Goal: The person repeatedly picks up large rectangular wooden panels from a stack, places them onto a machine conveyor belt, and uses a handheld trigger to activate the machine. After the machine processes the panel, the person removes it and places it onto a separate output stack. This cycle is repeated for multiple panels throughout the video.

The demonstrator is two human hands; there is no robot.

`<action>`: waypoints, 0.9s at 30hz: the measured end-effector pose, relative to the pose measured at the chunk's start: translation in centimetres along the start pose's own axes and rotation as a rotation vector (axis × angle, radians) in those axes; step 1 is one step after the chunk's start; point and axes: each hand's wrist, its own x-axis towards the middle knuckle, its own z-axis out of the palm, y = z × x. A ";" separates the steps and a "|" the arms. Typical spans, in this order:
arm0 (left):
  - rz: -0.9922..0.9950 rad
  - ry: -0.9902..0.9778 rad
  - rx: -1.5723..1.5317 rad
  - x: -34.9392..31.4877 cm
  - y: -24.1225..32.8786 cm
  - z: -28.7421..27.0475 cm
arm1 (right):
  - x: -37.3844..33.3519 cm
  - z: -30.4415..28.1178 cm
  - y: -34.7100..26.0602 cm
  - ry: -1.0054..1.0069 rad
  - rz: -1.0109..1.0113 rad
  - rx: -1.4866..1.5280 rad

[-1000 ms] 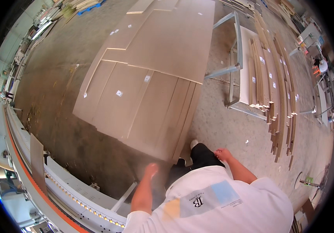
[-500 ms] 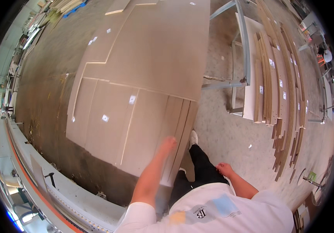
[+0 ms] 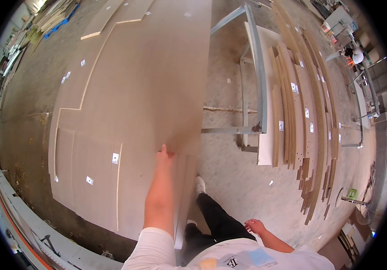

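At 8 o'clock, L hand (image 3: 164, 154) over lg brown board (image 3: 126, 85). Toward 5, R hand (image 3: 254, 226) nr blk trousers (image 3: 215, 216). Can't tell if either's fingers grip.

Taupe panels (image 3: 144, 90) at 10 to 11 o'clock: smooth matt faces with faint sheen, pale raw wood-board edges (image 3: 91, 35), white paper-looking labels (image 3: 114, 158) stuck on. Rack frame (image 3: 261, 90) at 2 o'clock is dull grey metal with a rust-like stain low down; next to it, toward 3, matt brown wood-board strips (image 3: 322, 112) over a smooth white board (image 3: 265, 150). Soft cloth T-shirt (image 3: 225, 256) and matt black cloth trousers (image 3: 218, 220) at 6 o'clock, rough-looking concrete floor (image 3: 247, 191) toward 4.
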 end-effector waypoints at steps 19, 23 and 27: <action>0.085 0.108 0.062 -23.9 -9.8 -23.5 | 0.6 5.9 -3.5 -0.110 -0.323 -0.293; 0.071 0.217 0.059 -35.2 -11.9 -30.3 | 0.2 9.5 -2.2 -0.151 -0.397 -0.412; 0.074 0.362 0.077 -44.0 -16.1 -38.7 | -3.7 15.9 -0.3 -0.238 -0.402 -0.343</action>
